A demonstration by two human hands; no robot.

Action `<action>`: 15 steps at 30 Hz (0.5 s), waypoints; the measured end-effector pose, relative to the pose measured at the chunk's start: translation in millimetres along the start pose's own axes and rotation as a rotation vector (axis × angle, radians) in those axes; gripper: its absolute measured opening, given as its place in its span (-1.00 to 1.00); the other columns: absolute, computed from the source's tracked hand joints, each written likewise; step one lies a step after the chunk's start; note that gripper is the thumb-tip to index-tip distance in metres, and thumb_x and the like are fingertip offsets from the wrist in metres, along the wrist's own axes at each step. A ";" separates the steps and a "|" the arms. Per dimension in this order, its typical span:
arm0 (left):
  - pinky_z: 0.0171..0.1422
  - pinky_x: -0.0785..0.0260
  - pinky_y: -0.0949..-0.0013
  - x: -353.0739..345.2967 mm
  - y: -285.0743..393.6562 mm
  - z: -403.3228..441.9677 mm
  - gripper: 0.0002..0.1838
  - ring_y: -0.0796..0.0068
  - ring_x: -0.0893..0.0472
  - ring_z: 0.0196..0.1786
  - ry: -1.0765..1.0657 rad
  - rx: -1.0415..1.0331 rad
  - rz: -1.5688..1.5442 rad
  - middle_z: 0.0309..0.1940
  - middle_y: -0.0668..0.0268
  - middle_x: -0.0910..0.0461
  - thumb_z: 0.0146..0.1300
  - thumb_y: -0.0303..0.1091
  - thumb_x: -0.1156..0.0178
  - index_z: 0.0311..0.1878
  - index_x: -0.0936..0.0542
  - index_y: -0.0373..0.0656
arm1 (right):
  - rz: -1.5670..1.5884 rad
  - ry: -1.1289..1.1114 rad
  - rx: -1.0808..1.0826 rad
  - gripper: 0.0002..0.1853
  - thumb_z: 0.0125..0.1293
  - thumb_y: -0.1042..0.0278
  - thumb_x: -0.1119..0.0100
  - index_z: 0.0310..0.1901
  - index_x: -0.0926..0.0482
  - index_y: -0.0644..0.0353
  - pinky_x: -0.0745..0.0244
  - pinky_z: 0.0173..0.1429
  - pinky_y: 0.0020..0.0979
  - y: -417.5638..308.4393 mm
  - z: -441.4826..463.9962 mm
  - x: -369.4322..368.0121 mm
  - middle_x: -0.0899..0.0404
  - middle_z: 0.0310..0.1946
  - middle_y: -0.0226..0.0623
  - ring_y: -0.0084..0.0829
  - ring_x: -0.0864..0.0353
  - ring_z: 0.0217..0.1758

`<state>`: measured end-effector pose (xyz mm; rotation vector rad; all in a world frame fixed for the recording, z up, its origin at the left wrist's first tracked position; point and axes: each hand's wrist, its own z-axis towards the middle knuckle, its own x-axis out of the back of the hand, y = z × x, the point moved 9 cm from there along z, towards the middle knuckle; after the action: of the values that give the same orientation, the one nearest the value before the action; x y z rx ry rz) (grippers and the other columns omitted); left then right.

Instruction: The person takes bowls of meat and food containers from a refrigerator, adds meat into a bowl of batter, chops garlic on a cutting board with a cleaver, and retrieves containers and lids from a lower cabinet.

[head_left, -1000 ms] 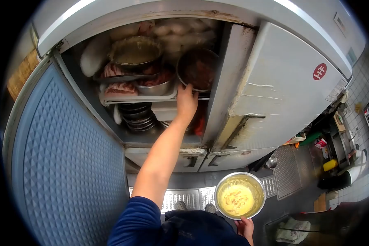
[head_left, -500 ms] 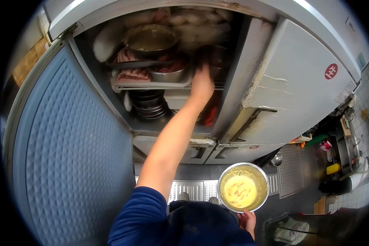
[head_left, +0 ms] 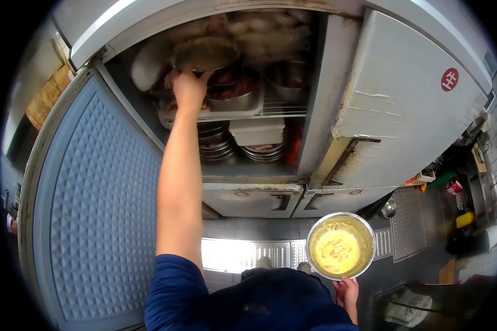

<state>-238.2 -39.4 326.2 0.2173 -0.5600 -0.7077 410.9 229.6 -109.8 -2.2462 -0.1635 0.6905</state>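
Observation:
My left hand (head_left: 188,88) reaches into the open refrigerator, its fingers closed at the near edge of a round metal bowl (head_left: 205,52) on the upper shelf. Under and beside that bowl stand a metal bowl of red meat (head_left: 238,99) and a white tray (head_left: 243,115). Another metal bowl (head_left: 288,80) sits to the right on the wire shelf. Low in front of my body, my right hand (head_left: 346,292) grips the rim of a metal mixing bowl (head_left: 372,243) with yellow, batter-like contents and paler orange bits in it.
The refrigerator door (head_left: 105,209) stands open at the left; a closed door (head_left: 392,99) is at the right. Bagged goods (head_left: 270,41) fill the back. Below are stacked metal dishes (head_left: 216,148) and a white container (head_left: 257,131). Metal grating (head_left: 248,254) covers the floor strip.
My left hand has moved left across the shelf, from near the right-hand bowl to the round bowl's edge. My right hand still holds the mixing bowl, and the view has shifted slightly.

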 end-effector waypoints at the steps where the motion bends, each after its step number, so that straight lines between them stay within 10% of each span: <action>1: 0.14 -0.49 0.02 -1.1 -0.1 2.8 -0.48 -0.14 -0.62 0.04 -0.037 0.055 0.005 -0.05 -0.18 -0.59 0.03 -0.10 -0.59 -0.07 -0.67 -0.26 | 0.011 -0.010 0.003 -0.58 0.40 0.55 -0.13 0.28 -0.42 0.36 -0.63 0.25 -0.04 0.7 0.3 -0.7 -0.61 0.16 -0.03 -0.16 -0.66 0.20; 11: 0.05 -0.54 0.12 15.4 91.2 4.7 -0.48 -0.05 -0.70 -0.10 -0.094 0.272 -0.487 -0.27 -0.09 -0.73 0.05 -0.07 -0.59 -0.07 -0.72 -0.29 | -0.034 -0.045 -0.001 -0.55 0.41 0.55 -0.11 0.32 -0.37 0.37 -0.62 0.24 -0.06 9.5 17.7 -1.6 -0.58 0.22 -0.01 -0.13 -0.66 0.21; 15: -0.04 -0.52 0.23 -33.5 132.5 -17.3 -0.43 0.20 -0.69 -0.27 -0.044 0.054 -0.458 -0.39 -0.02 -0.70 0.10 -0.04 -0.56 -0.05 -0.69 -0.38 | -0.004 -0.080 0.017 -0.54 0.42 0.56 -0.10 0.33 -0.36 0.37 -0.61 0.25 -0.04 -0.7 8.8 -35.6 -0.56 0.23 0.00 -0.12 -0.64 0.23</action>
<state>-176.0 81.7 347.2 0.3884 -0.5776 -1.1439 376.2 224.3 -99.0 -2.2021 -0.2012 0.7775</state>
